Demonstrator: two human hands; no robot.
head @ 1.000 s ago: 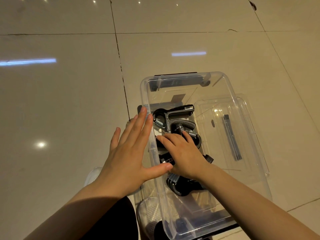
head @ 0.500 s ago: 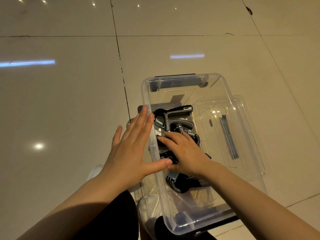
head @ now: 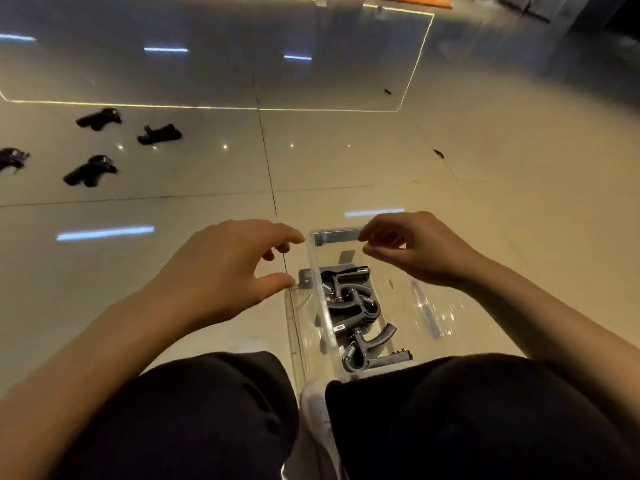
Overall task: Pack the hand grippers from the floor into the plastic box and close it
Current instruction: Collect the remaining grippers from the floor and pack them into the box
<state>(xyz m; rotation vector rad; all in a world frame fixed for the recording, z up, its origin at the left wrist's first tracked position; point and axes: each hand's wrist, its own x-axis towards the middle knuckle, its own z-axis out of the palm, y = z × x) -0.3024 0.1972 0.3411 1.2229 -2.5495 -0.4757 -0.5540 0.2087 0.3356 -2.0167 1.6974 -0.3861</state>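
1. Both hands are now lifting clear of the plastic box [head: 313,258]: a second ago the right hand [head: 420,249] was pressing down on the hand grippers inside it and the left hand [head: 225,268] was lying flat against its wall, and the view is tipping up to take in more floor.
2. In the head view, the left hand is hovering just beside the box's left rim, fingers spread wide and holding nothing. The right hand is hanging over the far end with its fingers loosely curled, narrow and empty.
3. About three packed grippers [head: 349,306] are lying tangled in the box; the exact count is hard to tell. Four loose grippers [head: 90,174] are waiting on the floor [head: 485,168], well apart to the far left.
4. One clear lid [head: 429,313] seems to be lying just right of the box, though its outline is faint.
5. Risk, as I judge it: the tangled handles are sticking up, so four more could be piling above the rim and stopping the lid from seating.
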